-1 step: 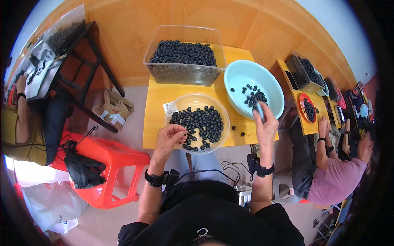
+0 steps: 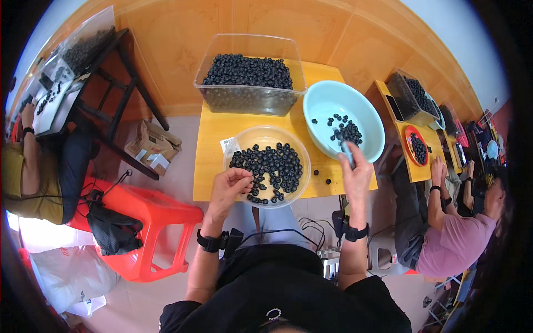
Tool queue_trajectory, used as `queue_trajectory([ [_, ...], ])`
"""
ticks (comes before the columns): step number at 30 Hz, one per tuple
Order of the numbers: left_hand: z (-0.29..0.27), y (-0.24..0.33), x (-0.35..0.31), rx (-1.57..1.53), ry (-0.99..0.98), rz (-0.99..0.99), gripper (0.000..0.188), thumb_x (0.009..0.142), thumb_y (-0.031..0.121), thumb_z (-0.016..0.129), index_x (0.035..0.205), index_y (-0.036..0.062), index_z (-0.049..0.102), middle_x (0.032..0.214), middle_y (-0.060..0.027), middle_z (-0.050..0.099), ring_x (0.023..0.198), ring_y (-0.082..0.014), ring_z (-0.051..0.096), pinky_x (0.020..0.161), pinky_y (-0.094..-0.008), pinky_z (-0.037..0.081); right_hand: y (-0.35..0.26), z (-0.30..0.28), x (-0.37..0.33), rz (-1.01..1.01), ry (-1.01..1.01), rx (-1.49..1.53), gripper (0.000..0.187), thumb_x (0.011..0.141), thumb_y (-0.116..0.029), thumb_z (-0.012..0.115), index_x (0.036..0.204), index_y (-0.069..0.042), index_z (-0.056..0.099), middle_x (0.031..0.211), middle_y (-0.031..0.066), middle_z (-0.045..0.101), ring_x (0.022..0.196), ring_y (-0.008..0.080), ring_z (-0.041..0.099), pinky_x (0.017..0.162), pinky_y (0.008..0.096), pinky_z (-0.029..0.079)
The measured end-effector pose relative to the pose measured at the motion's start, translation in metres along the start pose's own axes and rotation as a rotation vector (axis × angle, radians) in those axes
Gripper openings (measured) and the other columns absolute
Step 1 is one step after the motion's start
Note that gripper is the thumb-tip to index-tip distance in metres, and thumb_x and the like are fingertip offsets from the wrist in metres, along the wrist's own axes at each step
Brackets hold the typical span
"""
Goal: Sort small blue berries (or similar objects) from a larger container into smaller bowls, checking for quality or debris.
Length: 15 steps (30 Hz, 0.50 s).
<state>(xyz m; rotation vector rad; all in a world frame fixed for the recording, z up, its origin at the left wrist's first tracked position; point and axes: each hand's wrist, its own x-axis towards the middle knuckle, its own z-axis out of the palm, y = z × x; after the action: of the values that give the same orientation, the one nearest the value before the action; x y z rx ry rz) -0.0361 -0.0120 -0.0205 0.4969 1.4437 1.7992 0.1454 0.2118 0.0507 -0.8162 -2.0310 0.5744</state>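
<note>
My left hand (image 2: 232, 186) is closed in a pinch at the left rim of a clear round tub (image 2: 304, 183). Whatever its fingertips hold, if anything, is hidden. Many small black beads (image 2: 277, 165), some with holes visible, lie in that tub. Over the near rim of a light-blue basin (image 2: 319, 105) my right hand (image 2: 357, 173) is closed around a slim light-blue piece (image 2: 347, 153), its kind unclear and slightly blurred. Below its tip, a cluster of black beads (image 2: 350, 133) lies on the basin's bottom, with a few apart to the left.
A large clear bin (image 2: 252, 100) of black beads stands at the back of the yellow table (image 2: 214, 133). Two loose beads (image 2: 322, 177) lie near its front edge. A red stool (image 2: 161, 222) is at my left. Other people work at tables on both sides.
My right hand has drawn back slightly toward me with the light-blue piece, away from the beads in the basin. My left hand has stayed where it was.
</note>
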Motion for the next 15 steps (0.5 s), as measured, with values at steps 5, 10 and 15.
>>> queue_trajectory([
  [5, 0.012, -0.004, 0.006, 0.384, 0.005, 0.063, 0.012, 0.077, 0.003, 0.065, 0.089, -0.0003, 0.065, 0.080, -0.0074, 0.066, 0.067, -0.0126, 0.061, 0.063, -0.0245, 0.050, -0.005, 0.011, -0.040, 0.173, -0.206, -0.015, 0.022, 0.077, -0.008, 0.065, 0.097, -0.001, 0.065, 0.066, 0.0163, 0.059, 0.055, 0.0223, 0.057, 0.054, 0.0327, 0.043],
  [10, 0.030, -0.010, 0.014, 1.052, -0.081, 0.373, 0.011, 0.069, -0.002, 0.060, 0.079, 0.0002, 0.065, 0.078, -0.0157, 0.060, 0.074, -0.0335, 0.061, 0.066, -0.0395, 0.049, -0.011, 0.016, -0.051, 0.195, -0.351, 0.027, 0.015, 0.077, -0.009, 0.064, 0.090, -0.002, 0.066, 0.068, 0.0165, 0.060, 0.058, 0.0286, 0.058, 0.055, 0.0343, 0.045],
  [15, 0.041, -0.024, 0.016, 1.198, -0.140, 0.409, 0.008, 0.071, -0.001, 0.054, 0.076, -0.0011, 0.060, 0.082, -0.0181, 0.054, 0.079, -0.0381, 0.057, 0.069, -0.0449, 0.047, -0.008, 0.017, -0.053, 0.164, -0.339, 0.055, 0.013, 0.077, -0.009, 0.065, 0.088, -0.003, 0.066, 0.072, 0.0165, 0.062, 0.061, 0.0308, 0.060, 0.056, 0.0349, 0.046],
])
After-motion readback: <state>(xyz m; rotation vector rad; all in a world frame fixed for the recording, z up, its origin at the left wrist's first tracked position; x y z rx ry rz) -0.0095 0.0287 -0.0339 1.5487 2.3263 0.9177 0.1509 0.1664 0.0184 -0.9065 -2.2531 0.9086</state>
